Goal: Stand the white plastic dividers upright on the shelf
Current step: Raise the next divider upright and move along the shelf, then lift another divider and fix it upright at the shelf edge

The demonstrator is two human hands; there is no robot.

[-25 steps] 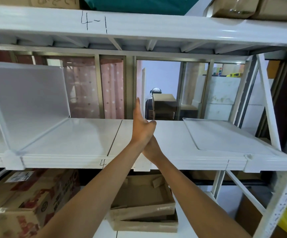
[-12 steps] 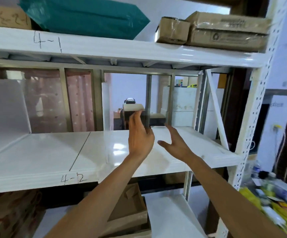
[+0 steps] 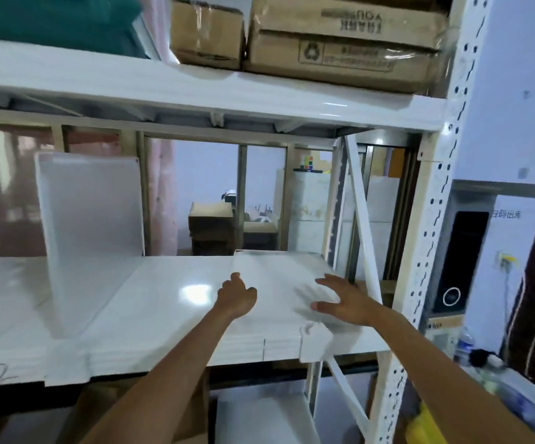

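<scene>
Head view: hands (image 3: 295,299) over flat divider (image 3: 279,283)

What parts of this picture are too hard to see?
- Flat white plastic divider at the shelf's right end, head view: motion blur smears its edges.
- Right hand: blurred, so contact with the flat divider is unclear.
- Teal bundle on the top shelf: cut off by the frame's top and left edges.
- Black printing on the cardboard box: too blurred to read.

dividers: 2 — one upright (image 3: 90,206) left of the hands, one flat (image 3: 279,274) under them
hands: 2 — left (image 3: 236,294), right (image 3: 343,299)
cardboard boxes above the hands: 2 (image 3: 207,33) (image 3: 343,40)
</scene>
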